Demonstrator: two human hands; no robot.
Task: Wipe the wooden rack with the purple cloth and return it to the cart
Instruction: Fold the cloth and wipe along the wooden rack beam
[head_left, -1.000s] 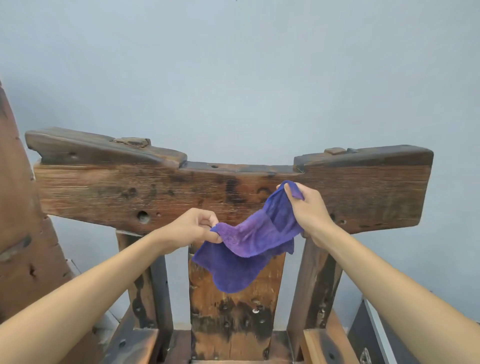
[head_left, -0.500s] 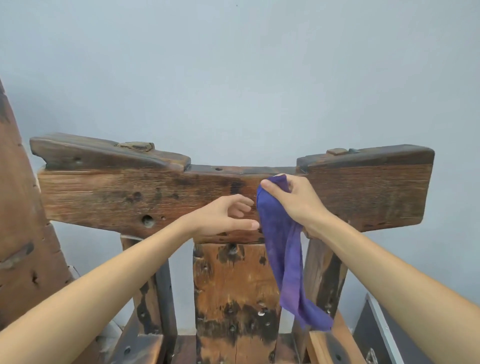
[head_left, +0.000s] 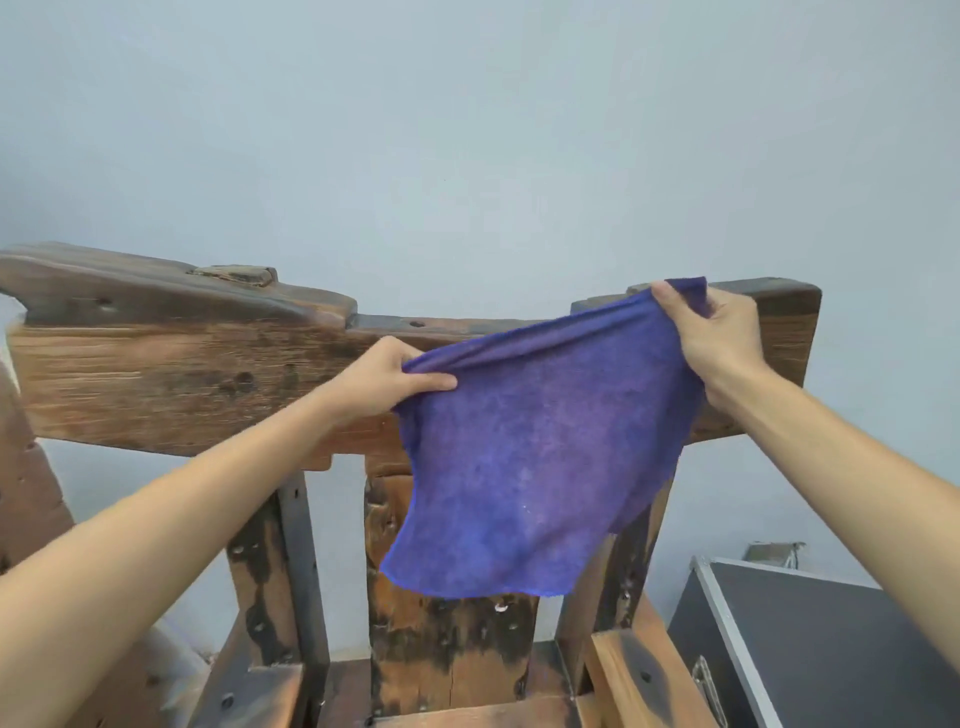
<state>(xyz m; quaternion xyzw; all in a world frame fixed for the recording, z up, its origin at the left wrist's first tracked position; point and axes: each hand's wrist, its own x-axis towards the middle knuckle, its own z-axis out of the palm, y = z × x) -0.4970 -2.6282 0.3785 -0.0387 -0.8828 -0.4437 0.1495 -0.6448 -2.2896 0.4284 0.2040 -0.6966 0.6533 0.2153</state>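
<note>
A weathered wooden rack (head_left: 171, 379) with a wide top beam and three upright slats stands in front of me against a pale wall. The purple cloth (head_left: 524, 467) hangs spread open in front of the beam's right half and the middle slat. My left hand (head_left: 389, 379) pinches its upper left corner at the middle of the beam. My right hand (head_left: 717, 332) grips the upper right corner, held up at the beam's right end. The cloth hides part of the beam and of the slats behind it.
A dark case with metal edging (head_left: 810, 644) stands low on the right beside the rack. Another worn wooden piece (head_left: 26, 493) rises along the left edge. The pale wall (head_left: 467, 130) fills the background.
The cloth hung as a narrow strip from my right hand alone. Now my left hand has taken a corner, my right hand moved right and up, and the cloth is stretched flat.
</note>
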